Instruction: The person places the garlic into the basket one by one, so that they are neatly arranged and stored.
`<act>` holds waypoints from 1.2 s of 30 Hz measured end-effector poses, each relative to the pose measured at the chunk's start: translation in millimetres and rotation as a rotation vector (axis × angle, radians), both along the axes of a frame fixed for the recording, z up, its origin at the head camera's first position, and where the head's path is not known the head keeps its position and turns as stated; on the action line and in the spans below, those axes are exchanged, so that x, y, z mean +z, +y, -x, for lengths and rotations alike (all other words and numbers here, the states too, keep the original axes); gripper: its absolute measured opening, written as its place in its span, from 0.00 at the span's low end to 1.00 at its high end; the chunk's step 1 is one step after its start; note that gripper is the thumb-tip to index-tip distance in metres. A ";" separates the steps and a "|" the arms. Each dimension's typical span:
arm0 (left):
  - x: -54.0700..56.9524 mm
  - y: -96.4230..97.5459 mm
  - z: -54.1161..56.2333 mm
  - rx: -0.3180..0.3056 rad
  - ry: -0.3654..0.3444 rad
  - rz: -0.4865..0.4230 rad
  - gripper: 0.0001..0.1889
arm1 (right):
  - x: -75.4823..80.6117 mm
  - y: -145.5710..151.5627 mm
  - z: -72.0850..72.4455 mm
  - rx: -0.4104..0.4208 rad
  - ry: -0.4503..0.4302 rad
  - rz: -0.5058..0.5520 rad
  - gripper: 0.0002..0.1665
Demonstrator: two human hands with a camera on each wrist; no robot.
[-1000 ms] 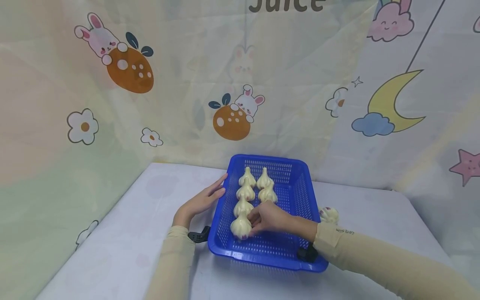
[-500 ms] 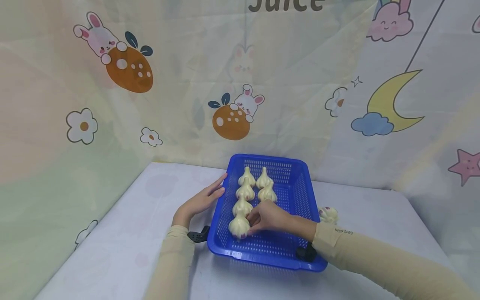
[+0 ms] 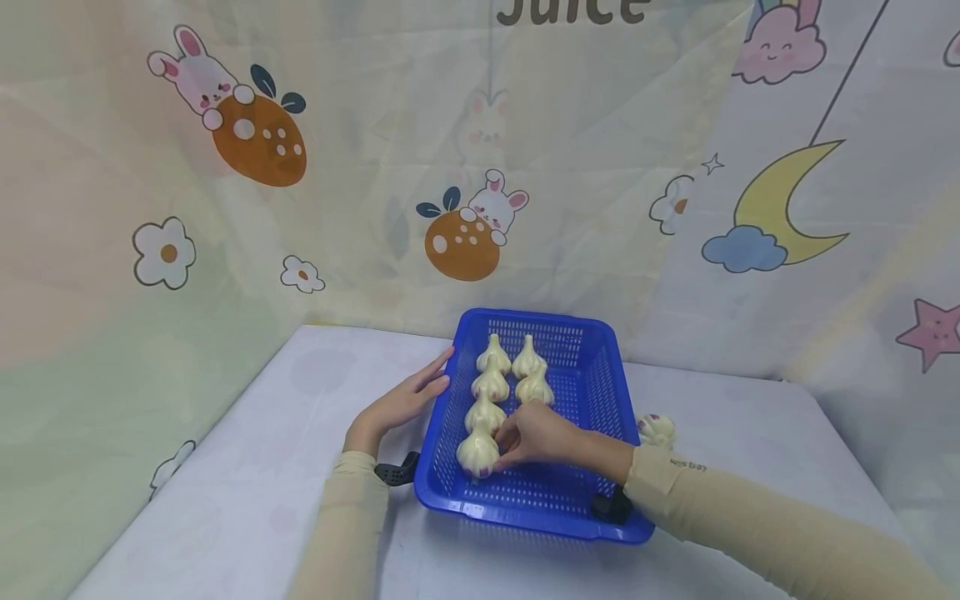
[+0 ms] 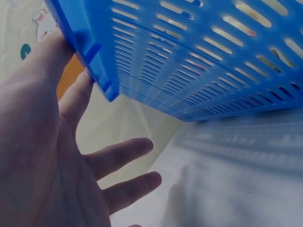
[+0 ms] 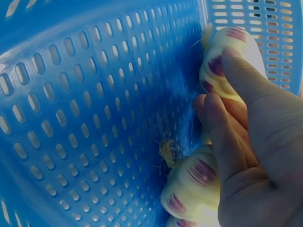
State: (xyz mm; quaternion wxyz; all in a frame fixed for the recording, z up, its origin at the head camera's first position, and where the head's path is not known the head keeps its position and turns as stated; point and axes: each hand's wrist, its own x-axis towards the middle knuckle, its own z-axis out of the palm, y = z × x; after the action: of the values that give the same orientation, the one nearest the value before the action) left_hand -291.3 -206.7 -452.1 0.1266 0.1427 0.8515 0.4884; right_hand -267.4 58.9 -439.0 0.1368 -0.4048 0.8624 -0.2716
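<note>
A blue perforated basket (image 3: pixel 517 512) stands tilted slightly on the table with several white garlic bulbs in it. They form a longer left column and a shorter right one. My right hand (image 3: pixel 543 433) reaches in and holds the nearest left garlic bulb (image 3: pixel 477 454) by its right side. In the right wrist view, the thumb lies on that garlic bulb (image 5: pixel 253 49) and the fingers curl beneath; another garlic bulb (image 5: pixel 191 184) with purple streaks sits beside the hand. My left hand (image 3: pixel 401 404) touches the basket's left rim with extended fingers; two other fingers spread free in the left wrist view.
Outside the basket's right wall, more garlic (image 3: pixel 657 430) lies on the white table (image 3: pixel 247 467), partly behind my right forearm. A printed cloth backdrop (image 3: pixel 360 167) rises behind the table. Black wrist devices (image 3: pixel 397 469) are strapped at both wrists.
The nearest left garlic bulb shifted slightly left with my right hand between the first and second frames. Since then hardly anything has moved, and my left hand stays at the rim.
</note>
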 end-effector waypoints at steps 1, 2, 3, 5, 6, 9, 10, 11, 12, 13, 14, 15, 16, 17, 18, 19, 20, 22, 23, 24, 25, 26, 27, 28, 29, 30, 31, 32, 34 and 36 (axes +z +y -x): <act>0.5 0.2 -0.4 -0.001 0.000 0.000 0.29 | 0.1 0.2 0.1 -0.002 0.005 -0.007 0.17; 1.1 0.5 -0.9 -0.003 0.002 -0.001 0.29 | 0.3 0.4 0.0 -0.006 0.009 -0.014 0.18; 0.8 0.6 -0.7 -0.004 0.006 -0.001 0.29 | 0.6 0.8 -0.2 -0.007 0.019 -0.017 0.18; 0.3 1.1 -0.7 -0.006 0.009 0.000 0.30 | 1.5 1.4 -0.6 -0.016 0.034 -0.028 0.18; 0.2 1.3 -0.9 -0.008 0.010 -0.005 0.29 | 2.4 1.8 -1.0 -0.022 0.042 -0.036 0.19; 0.6 1.7 -1.5 -0.012 0.016 -0.010 0.29 | 5.9 2.7 -2.3 -0.033 0.068 -0.055 0.19; 1.0 1.8 -2.2 -0.013 0.018 -0.010 0.29 | 7.3 2.9 -2.5 -0.036 0.072 -0.061 0.20; 1.2 1.9 -2.6 -0.017 0.020 -0.012 0.29 | 8.9 3.3 -3.1 -0.038 0.075 -0.067 0.21; 1.2 2.0 -3.0 -0.017 0.021 -0.010 0.29 | 10.8 3.8 -3.7 -0.042 0.076 -0.074 0.22; 0.8 2.0 -3.1 -0.016 0.021 -0.005 0.29 | 12.6 4.2 -4.1 -0.042 0.075 -0.076 0.22; 0.0 2.0 -2.8 -0.016 0.021 -0.002 0.30 | 14.6 4.8 -4.4 -0.041 0.075 -0.078 0.23; -0.7 1.9 -2.6 -0.016 0.021 0.001 0.30 | 16.8 5.5 -4.7 -0.041 0.075 -0.078 0.23; -1.6 1.7 -2.2 -0.017 0.023 0.003 0.30 | 19.4 6.3 -4.7 -0.039 0.073 -0.074 0.23; -2.1 1.5 -1.8 -0.016 0.021 0.007 0.30 | 22.2 7.4 -4.8 -0.039 0.073 -0.069 0.23; -2.4 1.2 -1.6 -0.013 0.022 0.009 0.30 | 24.8 8.5 -4.4 -0.038 0.080 -0.062 0.23; -2.6 0.6 -1.4 -0.013 0.027 0.015 0.30 | 27.9 9.9 -4.0 -0.035 0.091 -0.055 0.23; -2.5 0.1 -1.2 -0.014 0.033 0.020 0.30 | 31.7 11.4 -3.7 -0.038 0.098 -0.050 0.23; -2.2 -0.4 -1.4 -0.016 0.044 0.027 0.30 | 40.1 15.7 -3.5 -0.050 0.109 -0.037 0.24; -2.3 -0.3 -1.4 -0.014 0.043 0.030 0.30 | 44.8 18.4 -3.9 -0.060 0.116 -0.037 0.24; -2.4 -0.4 -1.4 -0.013 0.043 0.031 0.30 | 49.8 21.3 -4.3 -0.069 0.121 -0.036 0.24; -2.4 -0.5 -1.4 -0.012 0.041 0.032 0.30 | 55.6 24.2 -5.2 -0.079 0.121 -0.030 0.24; -2.1 -0.4 -1.5 -0.011 0.035 0.029 0.30 | 61.2 27.2 -6.0 -0.091 0.126 -0.026 0.25; -1.9 -0.3 -1.6 -0.011 0.032 0.025 0.30 | 66.3 30.5 -6.6 -0.100 0.140 -0.021 0.24; -1.9 -0.4 -1.6 -0.011 0.030 0.022 0.30 | 71.6 33.9 -7.8 -0.115 0.152 -0.019 0.24; -1.7 -0.4 -1.5 -0.006 0.023 0.021 0.30 | 76.2 37.4 -8.4 -0.132 0.167 -0.019 0.24; -1.6 -0.5 -1.5 -0.005 0.020 0.021 0.30 | 80.3 41.2 -9.1 -0.148 0.179 -0.015 0.24; -1.5 -0.5 -1.4 -0.006 0.018 0.021 0.30 | 84.3 44.9 -9.8 -0.170 0.192 -0.012 0.24; -1.3 -0.3 -1.4 -0.006 0.016 0.021 0.30 | 87.7 48.8 -10.5 -0.193 0.205 -0.013 0.24; -1.1 -0.1 -1.5 -0.009 0.017 0.023 0.30 | 93.4 57.0 -12.0 -0.239 0.220 -0.012 0.25; -0.7 0.6 -1.9 -0.012 0.016 0.026 0.30 | 97.0 65.4 -13.2 -0.271 0.229 -0.003 0.26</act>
State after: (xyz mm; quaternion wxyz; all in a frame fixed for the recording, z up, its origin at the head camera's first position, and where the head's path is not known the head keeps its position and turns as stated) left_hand -289.4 -206.1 -452.8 0.1245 0.1502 0.8579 0.4754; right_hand -254.2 124.2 -342.0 0.0003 -0.3130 0.9194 -0.2383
